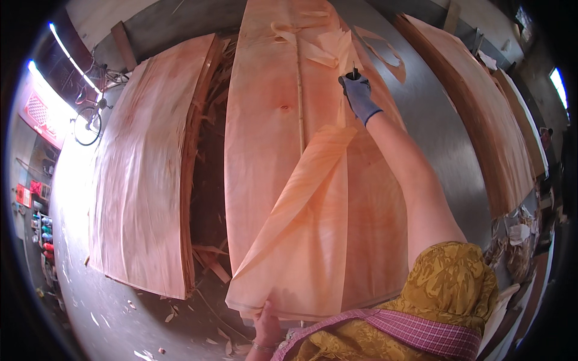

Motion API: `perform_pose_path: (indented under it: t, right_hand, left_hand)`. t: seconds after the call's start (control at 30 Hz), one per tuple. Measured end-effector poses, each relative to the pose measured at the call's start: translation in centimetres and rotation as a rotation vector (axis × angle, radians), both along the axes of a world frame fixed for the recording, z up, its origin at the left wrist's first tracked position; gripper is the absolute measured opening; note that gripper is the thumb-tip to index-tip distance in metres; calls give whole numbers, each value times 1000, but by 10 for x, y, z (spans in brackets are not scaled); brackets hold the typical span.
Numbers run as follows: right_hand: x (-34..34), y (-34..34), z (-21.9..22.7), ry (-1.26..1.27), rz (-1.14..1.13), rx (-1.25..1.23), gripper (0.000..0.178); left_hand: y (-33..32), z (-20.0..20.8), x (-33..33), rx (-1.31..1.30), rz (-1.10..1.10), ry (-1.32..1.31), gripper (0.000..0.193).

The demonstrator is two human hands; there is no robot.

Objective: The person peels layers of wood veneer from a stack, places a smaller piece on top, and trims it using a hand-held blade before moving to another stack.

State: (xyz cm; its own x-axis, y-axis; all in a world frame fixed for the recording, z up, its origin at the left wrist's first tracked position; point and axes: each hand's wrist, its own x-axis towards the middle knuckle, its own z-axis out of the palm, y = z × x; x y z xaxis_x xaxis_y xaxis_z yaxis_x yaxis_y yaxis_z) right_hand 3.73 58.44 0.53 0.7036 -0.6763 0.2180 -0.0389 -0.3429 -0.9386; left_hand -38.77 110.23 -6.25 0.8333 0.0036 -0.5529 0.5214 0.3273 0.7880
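Note:
A stack of thin orange-pink wood veneer sheets [259, 156] lies lengthwise in front of me. Its top veneer sheet [319, 240] is folded over diagonally at the near half. At the near edge, my bare left hand [267, 325] pinches the border of that sheet, partly hidden beneath it. My right hand [361, 99], in a blue-grey glove with dark fingertips, is stretched out over the far part of the stack. It is closed on a small dark tool with a thin tip [354, 66], too small to tell its kind. A long thin stick [300, 96] lies along the stack.
Veneer stacks stand to the left [150, 162] and right [469, 108]. Torn veneer strips [325, 48] lie at the far end. Between the stacks on the right runs a grey smooth surface [442, 132]. A bicycle [89, 123] stands far left; scraps [521, 234] lie at right.

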Motion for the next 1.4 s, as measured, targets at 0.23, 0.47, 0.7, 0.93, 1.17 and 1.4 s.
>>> perform_pose_path:
  t: [0.23,0.47,0.7,0.93,1.17,1.4]
  right_hand:
    - [24,37,6,22,84,-78,20]
    - [44,102,11,22,84,-300,22]
    - [68,152,13,189,214,-400,29]
    - [79,212,-3,194,265,-455,29]
    - [71,250,-15,208,327,-482,30]
    - [-54,241,-21,251,438,-123,30]
  left_hand:
    - [8,8,-3,126,-29,-153,21]
    - [32,-5,-11,72,56,-67,25]
    - [35,-5,-19,-125,266,-31,28]
    - [56,-18,-29,-98,282,2,27]
    - [81,-20,-27,-55,319,64,18]
    - [94,-25,-20,-36,262,113,20]
